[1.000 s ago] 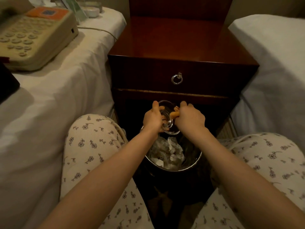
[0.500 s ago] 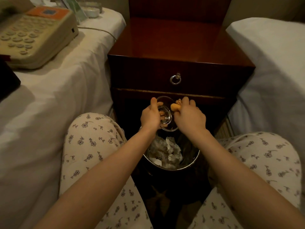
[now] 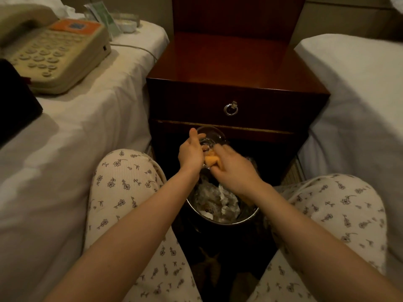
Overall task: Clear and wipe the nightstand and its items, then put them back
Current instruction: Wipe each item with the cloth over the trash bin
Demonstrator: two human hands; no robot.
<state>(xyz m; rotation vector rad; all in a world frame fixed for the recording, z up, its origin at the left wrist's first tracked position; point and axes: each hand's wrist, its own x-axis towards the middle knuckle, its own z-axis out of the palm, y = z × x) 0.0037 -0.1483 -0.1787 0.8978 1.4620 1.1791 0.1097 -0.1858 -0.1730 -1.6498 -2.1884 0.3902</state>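
Dim bedroom, narrow gap between two white beds, person seated facing the nightstand bench (image 3: pixel 229 62). Glass dish (image 3: pixel 212 136) is held tilted in the air, in front of the bench's lower front and above the far rim of the waste bin (image 3: pixel 250 216). Left hand (image 3: pixel 190 152) grips the dish's left edge, thumb up at the rim. Right hand (image 3: pixel 234 168) is clenched on an orange cloth (image 3: pixel 210 161) pressed against the near side of the dish. That hand is motion-blurred, so exact finger placement can't be told.

Change: half a second ago the cloth sat at the dish's far right rim, with the right hand about level with the left. Now the cloth is down at the near lower side, between the two hands, and the right hand sits lower and nearer. Dish and left hand barely shifted. Reads as a wiping stroke going round the dish, not a put-down.

For the task: items are off the bench, so clearing looks done. Item wiping is the step in hand; put-back not started. Phone (image 3: pixel 54 55), a black object (image 3: pixel 15 101) and small items (image 3: pixel 126 25) lie on the left bed (image 3: pixel 87 127), well apart from the dish. Bin holds crumpled paper. Right bed (image 3: pixel 349 94) is just beside the bench.
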